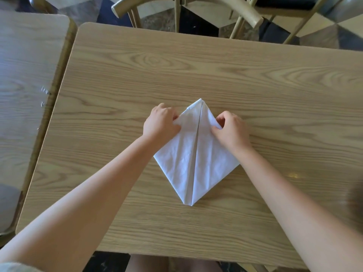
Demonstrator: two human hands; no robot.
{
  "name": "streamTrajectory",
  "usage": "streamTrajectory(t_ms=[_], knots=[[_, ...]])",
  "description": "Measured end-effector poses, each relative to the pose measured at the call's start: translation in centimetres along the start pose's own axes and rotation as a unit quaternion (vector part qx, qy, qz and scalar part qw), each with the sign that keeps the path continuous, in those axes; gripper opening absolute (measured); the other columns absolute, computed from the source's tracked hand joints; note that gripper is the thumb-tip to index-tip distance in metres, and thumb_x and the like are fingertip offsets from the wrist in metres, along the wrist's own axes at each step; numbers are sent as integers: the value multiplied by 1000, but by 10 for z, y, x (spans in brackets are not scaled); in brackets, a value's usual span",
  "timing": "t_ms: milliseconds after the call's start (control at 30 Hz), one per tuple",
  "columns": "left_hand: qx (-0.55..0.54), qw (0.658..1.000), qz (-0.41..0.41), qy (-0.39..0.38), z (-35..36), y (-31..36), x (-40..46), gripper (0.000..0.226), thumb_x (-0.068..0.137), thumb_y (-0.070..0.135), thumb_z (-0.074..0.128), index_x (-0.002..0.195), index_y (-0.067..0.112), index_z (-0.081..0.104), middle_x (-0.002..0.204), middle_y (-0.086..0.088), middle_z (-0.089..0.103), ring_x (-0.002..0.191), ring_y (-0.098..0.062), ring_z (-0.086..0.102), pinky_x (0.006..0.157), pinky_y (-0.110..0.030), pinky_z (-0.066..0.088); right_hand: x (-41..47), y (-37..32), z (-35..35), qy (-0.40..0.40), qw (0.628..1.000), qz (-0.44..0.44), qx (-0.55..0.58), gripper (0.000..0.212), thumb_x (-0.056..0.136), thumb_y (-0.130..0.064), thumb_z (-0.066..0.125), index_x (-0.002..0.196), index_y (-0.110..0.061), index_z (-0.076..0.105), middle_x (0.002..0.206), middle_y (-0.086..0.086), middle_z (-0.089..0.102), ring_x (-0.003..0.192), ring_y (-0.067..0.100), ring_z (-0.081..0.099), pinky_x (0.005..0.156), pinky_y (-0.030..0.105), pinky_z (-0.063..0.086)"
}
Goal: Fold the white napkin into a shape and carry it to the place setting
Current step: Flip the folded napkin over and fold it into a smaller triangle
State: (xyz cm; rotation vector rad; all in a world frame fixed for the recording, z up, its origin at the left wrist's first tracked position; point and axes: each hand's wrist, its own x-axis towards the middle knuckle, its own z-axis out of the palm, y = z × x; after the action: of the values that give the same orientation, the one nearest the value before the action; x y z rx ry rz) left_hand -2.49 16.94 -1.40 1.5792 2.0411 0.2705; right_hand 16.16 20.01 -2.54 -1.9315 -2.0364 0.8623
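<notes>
Your left hand [160, 122] and right hand [229, 128] pinch the white napkin's [193, 163] upper edges; it looks light and limp, so grip along the creases.

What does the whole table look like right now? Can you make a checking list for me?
Surface: wooden table, mostly bare.
Job's things: white napkin lying flat, folded to a kite shape with a centre seam.
Clutter: nothing seen.
Grippers: left hand pinches the napkin's left edge; right hand pinches its right edge.
Cables: nothing seen.
Surroundings: second table on the left; wooden chair beyond; no place setting in view.
</notes>
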Motion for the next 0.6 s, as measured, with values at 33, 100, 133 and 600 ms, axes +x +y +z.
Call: streamTrajectory(t_ms=[33,100,133,600], knots=[[-4,1000,2,-2,-1,0,1,13,76,14,62,89,11,62,98,-7,59,99,-26,52,74,-37,48,1,0,-1,-10,1000,10,19,18,78,-12,62,95,-9,60,98,8,66,95,30,58,87,42,44],[-18,1000,-2,-4,-7,1,1,13,77,14,61,89,10,62,93,-7,65,92,-27,56,74,-37,48,3,-3,-9,-27,996,31,77,21,79,-11,63,100,-10,61,93,4,65,88,25,60,86,41,47],[-30,1000,2,4,-13,3,2,13,77,14,62,89,9,63,92,-7,66,90,-28,58,76,-38,49,5,-6,-17,-24,994,27,104,22,78,-10,64,100,-11,63,89,1,64,83,21,59,81,35,47],[18,907,341,245,-60,14,-45,11,69,7,63,80,9,64,81,-5,67,78,-27,58,79,-35,39,-45,-12,-88,230,884,-395,-100,10,78,-11,67,87,-11,67,85,8,66,81,29,59,79,39,35]])
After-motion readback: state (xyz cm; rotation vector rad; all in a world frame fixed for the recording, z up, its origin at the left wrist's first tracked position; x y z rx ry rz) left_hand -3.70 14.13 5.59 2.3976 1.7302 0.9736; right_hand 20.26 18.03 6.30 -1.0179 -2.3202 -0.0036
